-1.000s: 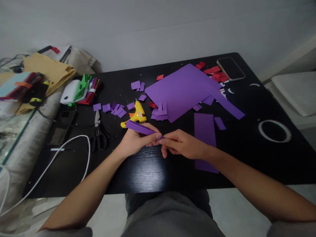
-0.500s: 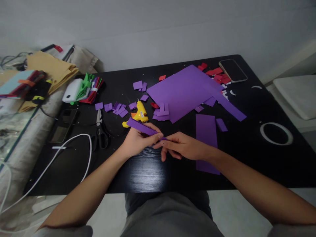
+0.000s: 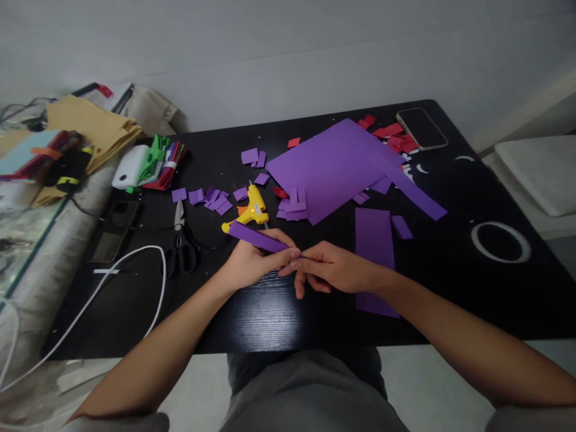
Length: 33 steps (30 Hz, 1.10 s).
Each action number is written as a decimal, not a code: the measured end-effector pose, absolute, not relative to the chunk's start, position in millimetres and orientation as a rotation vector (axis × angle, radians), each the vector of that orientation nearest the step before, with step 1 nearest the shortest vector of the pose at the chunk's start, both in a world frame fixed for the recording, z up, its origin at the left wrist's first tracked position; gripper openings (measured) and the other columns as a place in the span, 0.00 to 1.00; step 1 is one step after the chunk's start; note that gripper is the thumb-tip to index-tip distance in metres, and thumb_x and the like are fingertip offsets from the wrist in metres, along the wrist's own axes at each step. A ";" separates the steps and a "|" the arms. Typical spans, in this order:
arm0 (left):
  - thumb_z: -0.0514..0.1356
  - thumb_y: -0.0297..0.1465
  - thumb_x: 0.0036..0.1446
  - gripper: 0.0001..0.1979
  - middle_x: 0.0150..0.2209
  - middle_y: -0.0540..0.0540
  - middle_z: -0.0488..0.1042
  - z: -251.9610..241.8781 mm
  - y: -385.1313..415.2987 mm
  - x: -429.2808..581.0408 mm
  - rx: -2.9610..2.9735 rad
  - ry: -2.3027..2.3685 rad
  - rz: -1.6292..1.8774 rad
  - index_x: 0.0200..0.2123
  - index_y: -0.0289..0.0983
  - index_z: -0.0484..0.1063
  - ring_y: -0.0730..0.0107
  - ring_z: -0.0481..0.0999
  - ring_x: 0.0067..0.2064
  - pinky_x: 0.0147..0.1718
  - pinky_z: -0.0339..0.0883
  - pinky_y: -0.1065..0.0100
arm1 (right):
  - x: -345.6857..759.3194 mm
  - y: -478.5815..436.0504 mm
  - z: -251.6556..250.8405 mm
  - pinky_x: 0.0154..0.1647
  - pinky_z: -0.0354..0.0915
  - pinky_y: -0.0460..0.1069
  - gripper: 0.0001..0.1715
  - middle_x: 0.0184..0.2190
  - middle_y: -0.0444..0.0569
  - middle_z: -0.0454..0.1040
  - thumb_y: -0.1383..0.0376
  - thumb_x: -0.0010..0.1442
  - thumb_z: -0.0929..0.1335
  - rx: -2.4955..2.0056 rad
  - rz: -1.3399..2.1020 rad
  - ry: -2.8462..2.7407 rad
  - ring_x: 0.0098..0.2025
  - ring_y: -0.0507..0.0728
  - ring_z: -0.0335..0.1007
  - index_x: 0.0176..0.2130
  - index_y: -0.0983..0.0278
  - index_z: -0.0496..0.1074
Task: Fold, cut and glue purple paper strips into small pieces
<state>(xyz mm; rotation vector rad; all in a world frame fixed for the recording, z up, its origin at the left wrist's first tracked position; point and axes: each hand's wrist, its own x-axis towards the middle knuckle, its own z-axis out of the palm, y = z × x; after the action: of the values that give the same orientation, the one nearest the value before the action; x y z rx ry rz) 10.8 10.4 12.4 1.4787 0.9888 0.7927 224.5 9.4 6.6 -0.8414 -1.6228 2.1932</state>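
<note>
The 2 forearms reach in from the lower corners and meet above the near part of a black table (image 3: pixel 441 270). The left hand (image 3: pixel 247 263) pinches a folded purple strip (image 3: pixel 256 237) between thumb and fingers, its free end slanting up and left toward a yellow glue gun (image 3: pixel 255 204). The right hand (image 3: pixel 335 267) grips the strip's other end at thumb and forefinger, its remaining fingers loosely curled below; the 2 thumbs nearly touch. The strip is thus held in front of the person, above the tabletop.

The dark surface shines just below the hands. Small purple pieces (image 3: pixel 220 201) lie left of the glue gun, with black-handled scissors (image 3: pixel 184 252) nearer. A large purple sheet (image 3: pixel 330 165) lies beyond the hands, red scraps (image 3: pixel 396 143) and a phone (image 3: pixel 422 128) at its far right. A purple rectangle (image 3: pixel 373 234) lies partly under the right forearm; a white ring (image 3: pixel 526 248) lies farther right. A plain grey wall (image 3: pixel 288 60) rises behind.
</note>
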 end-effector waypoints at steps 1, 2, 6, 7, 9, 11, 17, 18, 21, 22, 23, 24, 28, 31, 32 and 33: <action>0.69 0.35 0.60 0.10 0.26 0.48 0.77 13.0 10.5 10.5 1.491 0.982 0.778 0.34 0.33 0.80 0.75 0.73 0.25 0.23 0.67 0.75 | 224.6 9.4 6.9 0.21 0.57 0.44 0.22 0.31 0.52 0.83 0.58 0.74 0.65 -0.841 2.196 -1.625 0.18 0.45 0.58 0.51 0.72 0.80; 0.69 0.35 0.60 0.09 0.26 0.48 0.77 13.7 10.6 10.1 1.506 0.974 0.762 0.34 0.33 0.80 0.75 0.73 0.26 0.24 0.67 0.75 | 224.8 9.4 7.1 0.21 0.57 0.44 0.23 0.31 0.52 0.83 0.58 0.74 0.65 -0.838 2.200 -1.629 0.18 0.45 0.59 0.52 0.72 0.80; 0.69 0.33 0.60 0.08 0.24 0.48 0.77 16.3 10.9 8.7 1.540 0.952 0.738 0.33 0.33 0.80 0.75 0.73 0.26 0.25 0.67 0.75 | 224.9 9.3 7.7 0.22 0.59 0.44 0.23 0.32 0.53 0.83 0.56 0.74 0.65 -0.841 2.228 -1.649 0.19 0.45 0.60 0.52 0.72 0.80; 0.69 0.32 0.60 0.08 0.24 0.48 0.76 16.9 11.1 8.4 1.542 0.955 0.744 0.33 0.33 0.80 0.75 0.73 0.25 0.24 0.67 0.75 | 224.9 9.4 7.7 0.22 0.59 0.44 0.23 0.33 0.53 0.83 0.56 0.73 0.66 -0.844 2.235 -1.649 0.19 0.45 0.60 0.52 0.72 0.80; 0.69 0.32 0.59 0.07 0.24 0.49 0.76 17.9 12.0 7.9 1.541 0.969 0.764 0.32 0.33 0.80 0.76 0.73 0.25 0.23 0.66 0.76 | 224.8 9.7 7.5 0.20 0.58 0.43 0.23 0.33 0.53 0.84 0.55 0.73 0.67 -0.850 2.248 -1.644 0.19 0.45 0.61 0.50 0.71 0.80; 0.70 0.31 0.58 0.07 0.23 0.49 0.76 18.8 13.4 7.5 1.524 0.977 0.793 0.31 0.33 0.80 0.77 0.72 0.23 0.22 0.65 0.76 | 225.0 10.1 6.8 0.19 0.56 0.43 0.23 0.34 0.53 0.84 0.54 0.72 0.67 -0.857 2.262 -1.632 0.19 0.45 0.62 0.50 0.71 0.80; 0.72 0.33 0.55 0.10 0.20 0.50 0.73 18.2 16.6 7.6 1.413 1.003 0.878 0.29 0.33 0.79 0.77 0.71 0.20 0.19 0.66 0.76 | 224.6 10.5 6.1 0.21 0.59 0.43 0.23 0.32 0.52 0.83 0.55 0.73 0.66 -0.851 2.272 -1.593 0.18 0.45 0.60 0.53 0.70 0.80; 0.72 0.34 0.56 0.10 0.20 0.50 0.73 17.6 16.7 7.6 1.414 1.003 0.877 0.29 0.33 0.79 0.77 0.71 0.20 0.19 0.66 0.76 | 224.3 10.4 6.8 0.21 0.59 0.43 0.24 0.32 0.52 0.83 0.54 0.73 0.66 -0.858 2.272 -1.589 0.18 0.44 0.60 0.53 0.70 0.79; 0.72 0.34 0.55 0.11 0.20 0.50 0.73 15.9 17.5 6.2 1.416 1.024 0.886 0.29 0.33 0.80 0.77 0.71 0.20 0.19 0.66 0.76 | 224.1 9.9 8.7 0.18 0.58 0.42 0.27 0.33 0.53 0.83 0.52 0.73 0.66 -0.878 2.287 -1.562 0.18 0.45 0.63 0.55 0.72 0.78; 0.73 0.34 0.55 0.11 0.20 0.50 0.73 15.5 18.1 5.2 1.412 1.038 0.903 0.29 0.33 0.80 0.77 0.71 0.20 0.19 0.66 0.76 | 224.3 9.8 9.0 0.18 0.59 0.42 0.28 0.33 0.53 0.83 0.51 0.73 0.65 -0.885 2.292 -1.548 0.18 0.46 0.65 0.55 0.72 0.77; 0.73 0.34 0.55 0.10 0.19 0.50 0.73 15.1 19.0 3.8 1.405 1.052 0.927 0.29 0.33 0.80 0.77 0.70 0.19 0.19 0.65 0.76 | 224.5 9.8 8.9 0.18 0.60 0.43 0.29 0.33 0.54 0.83 0.51 0.73 0.65 -0.888 2.297 -1.534 0.19 0.47 0.67 0.55 0.73 0.77; 0.73 0.35 0.54 0.11 0.19 0.50 0.73 14.8 20.2 2.2 1.396 1.066 0.957 0.29 0.33 0.80 0.77 0.70 0.19 0.18 0.65 0.76 | 224.9 9.8 8.5 0.18 0.62 0.43 0.29 0.33 0.54 0.83 0.51 0.73 0.65 -0.887 2.301 -1.522 0.19 0.47 0.69 0.55 0.73 0.77; 0.74 0.37 0.54 0.14 0.17 0.52 0.70 12.2 25.6 -3.6 1.316 1.126 1.120 0.25 0.34 0.77 0.79 0.66 0.18 0.19 0.61 0.74 | 225.9 9.9 4.6 0.20 0.67 0.43 0.30 0.33 0.54 0.84 0.50 0.73 0.65 -0.855 2.337 -1.460 0.21 0.49 0.74 0.54 0.73 0.77; 0.74 0.39 0.53 0.16 0.16 0.53 0.69 9.2 27.8 -4.2 1.219 1.136 1.173 0.23 0.35 0.76 0.80 0.63 0.17 0.19 0.57 0.73 | 226.0 9.5 2.7 0.21 0.69 0.44 0.31 0.34 0.55 0.84 0.48 0.73 0.66 -0.830 2.379 -1.408 0.22 0.50 0.75 0.54 0.72 0.77; 0.74 0.39 0.53 0.17 0.16 0.53 0.68 8.4 28.1 -3.7 1.194 1.134 1.175 0.23 0.35 0.76 0.80 0.62 0.17 0.19 0.56 0.73 | 225.9 9.4 2.7 0.22 0.69 0.45 0.31 0.34 0.55 0.84 0.48 0.73 0.66 -0.825 2.386 -1.398 0.22 0.50 0.76 0.55 0.72 0.77; 0.74 0.40 0.53 0.17 0.16 0.53 0.68 7.9 28.3 -3.2 1.176 1.133 1.178 0.23 0.35 0.76 0.79 0.62 0.17 0.19 0.56 0.72 | 225.8 9.2 2.9 0.22 0.69 0.45 0.31 0.34 0.55 0.84 0.48 0.73 0.66 -0.820 2.388 -1.390 0.22 0.50 0.76 0.55 0.72 0.77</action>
<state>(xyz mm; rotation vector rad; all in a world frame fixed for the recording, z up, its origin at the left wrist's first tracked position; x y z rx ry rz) -3.2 28.3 7.9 1.1758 1.1325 1.1783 225.8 9.2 2.9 -0.8200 -1.3896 2.3884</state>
